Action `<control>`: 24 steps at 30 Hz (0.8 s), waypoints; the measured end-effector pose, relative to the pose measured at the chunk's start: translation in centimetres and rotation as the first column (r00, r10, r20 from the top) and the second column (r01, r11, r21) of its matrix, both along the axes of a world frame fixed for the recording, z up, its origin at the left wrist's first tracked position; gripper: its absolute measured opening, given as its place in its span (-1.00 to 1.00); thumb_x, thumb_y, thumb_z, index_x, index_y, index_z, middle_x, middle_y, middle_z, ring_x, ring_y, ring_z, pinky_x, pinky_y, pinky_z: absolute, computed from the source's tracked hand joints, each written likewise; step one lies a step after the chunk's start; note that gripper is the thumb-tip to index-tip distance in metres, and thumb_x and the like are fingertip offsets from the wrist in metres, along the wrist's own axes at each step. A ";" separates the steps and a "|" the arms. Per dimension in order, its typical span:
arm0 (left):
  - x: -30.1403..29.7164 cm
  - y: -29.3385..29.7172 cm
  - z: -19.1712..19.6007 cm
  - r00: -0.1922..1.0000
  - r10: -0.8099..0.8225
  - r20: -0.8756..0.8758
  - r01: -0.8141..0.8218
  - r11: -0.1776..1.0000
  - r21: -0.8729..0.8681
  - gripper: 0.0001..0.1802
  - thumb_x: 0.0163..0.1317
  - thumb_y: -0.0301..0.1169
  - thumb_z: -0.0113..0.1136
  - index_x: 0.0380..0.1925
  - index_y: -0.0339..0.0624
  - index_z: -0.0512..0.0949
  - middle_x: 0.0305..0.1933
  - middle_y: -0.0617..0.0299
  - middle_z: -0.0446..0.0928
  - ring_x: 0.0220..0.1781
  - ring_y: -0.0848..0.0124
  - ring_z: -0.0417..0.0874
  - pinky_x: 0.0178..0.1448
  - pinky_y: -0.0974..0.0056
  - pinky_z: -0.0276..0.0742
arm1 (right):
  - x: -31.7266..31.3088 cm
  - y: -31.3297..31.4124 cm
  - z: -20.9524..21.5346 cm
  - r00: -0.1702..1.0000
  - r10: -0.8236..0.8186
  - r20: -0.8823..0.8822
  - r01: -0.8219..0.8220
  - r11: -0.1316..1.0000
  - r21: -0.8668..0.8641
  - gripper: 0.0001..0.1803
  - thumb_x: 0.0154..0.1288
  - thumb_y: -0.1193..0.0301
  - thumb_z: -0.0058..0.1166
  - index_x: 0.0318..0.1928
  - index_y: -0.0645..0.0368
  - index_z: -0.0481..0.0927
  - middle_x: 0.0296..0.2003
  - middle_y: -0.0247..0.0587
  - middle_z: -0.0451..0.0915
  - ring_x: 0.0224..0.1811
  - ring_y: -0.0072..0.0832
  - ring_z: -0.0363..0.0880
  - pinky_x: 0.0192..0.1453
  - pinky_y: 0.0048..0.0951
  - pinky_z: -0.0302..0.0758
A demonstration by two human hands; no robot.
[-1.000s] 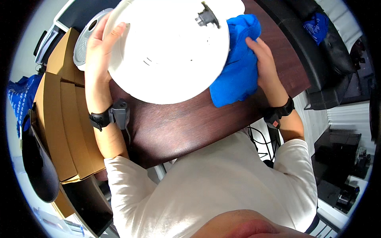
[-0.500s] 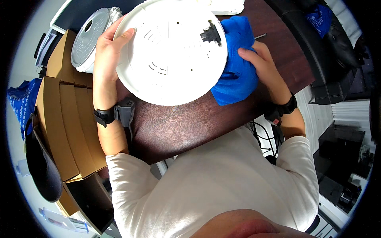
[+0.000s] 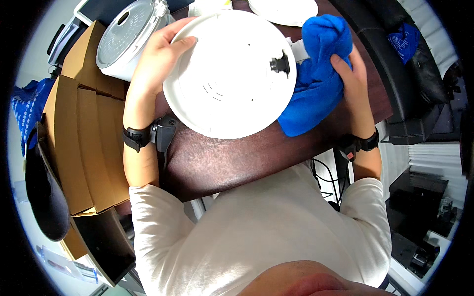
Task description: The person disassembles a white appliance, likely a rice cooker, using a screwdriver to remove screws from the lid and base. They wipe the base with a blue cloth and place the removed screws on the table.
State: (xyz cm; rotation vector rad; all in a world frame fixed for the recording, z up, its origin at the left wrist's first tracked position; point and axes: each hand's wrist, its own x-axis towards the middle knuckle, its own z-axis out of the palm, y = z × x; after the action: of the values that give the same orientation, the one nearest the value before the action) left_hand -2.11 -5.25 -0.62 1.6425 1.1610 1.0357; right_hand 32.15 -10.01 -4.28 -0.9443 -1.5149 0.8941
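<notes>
My left hand [image 3: 159,58] grips the left rim of a round white appliance base [image 3: 227,74], thumb on top and fingers behind it. The base is tilted up over the table, showing slots, small holes and a black fitting [image 3: 280,64] near its right rim. In my right hand [image 3: 354,76] is a bunched blue cloth [image 3: 313,91], pinched between the thumb and partly hidden fingers. The cloth hangs beside the base's right rim; whether it touches the rim I cannot tell.
At the back left stands a white container with a grey perforated lid [image 3: 129,32]. A white round part [image 3: 286,10] lies at the far edge of the dark brown table [image 3: 217,167]. Cardboard boxes [image 3: 89,143] line the left side; a black couch [image 3: 380,54] stands right.
The base sits lower and further right in view, its slotted face turned more to the light. My right hand has shifted right with the cloth, whose upper end is now bunched higher.
</notes>
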 end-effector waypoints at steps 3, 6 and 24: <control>0.5 0.0 -0.7 0.992 -0.100 0.081 0.107 0.990 -0.089 -0.58 0.35 -0.39 0.10 0.18 -0.26 0.50 -0.08 0.13 0.65 -0.16 0.50 0.68 -0.10 0.43 0.60 | -0.2 0.1 1.7 0.965 -0.077 0.252 0.017 0.973 0.230 -0.52 0.35 0.36 0.15 0.24 0.18 0.41 -0.03 -0.20 0.58 0.02 -0.48 0.55 0.14 -0.42 0.48; 1.0 -0.1 -0.8 0.987 -0.127 0.099 0.144 0.970 -0.198 -0.59 0.38 -0.33 0.09 0.16 -0.27 0.51 -0.09 0.16 0.65 -0.17 0.53 0.68 -0.11 0.45 0.59 | -1.6 -0.2 2.9 0.877 -0.124 0.463 -0.059 0.930 0.362 -0.52 0.33 0.36 0.17 0.22 0.17 0.43 -0.05 -0.12 0.58 0.00 -0.44 0.59 0.09 -0.42 0.51; 0.7 -0.2 -0.8 0.992 -0.129 -0.004 0.127 0.985 -0.119 -0.55 0.41 -0.14 0.12 0.12 -0.23 0.57 -0.14 0.23 0.67 -0.20 0.57 0.66 -0.14 0.50 0.57 | -2.9 -0.2 3.3 0.649 0.162 0.744 -0.289 0.956 0.043 -0.72 0.21 0.32 0.16 -0.17 0.26 0.65 -0.32 -0.05 0.59 -0.39 -0.25 0.61 -0.27 -0.32 0.50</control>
State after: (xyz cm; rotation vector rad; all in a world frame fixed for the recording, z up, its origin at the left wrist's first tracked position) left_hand -1.44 -5.48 -1.46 1.6087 1.0880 0.8612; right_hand 29.24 -10.19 -1.00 -1.0736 -2.4154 0.5493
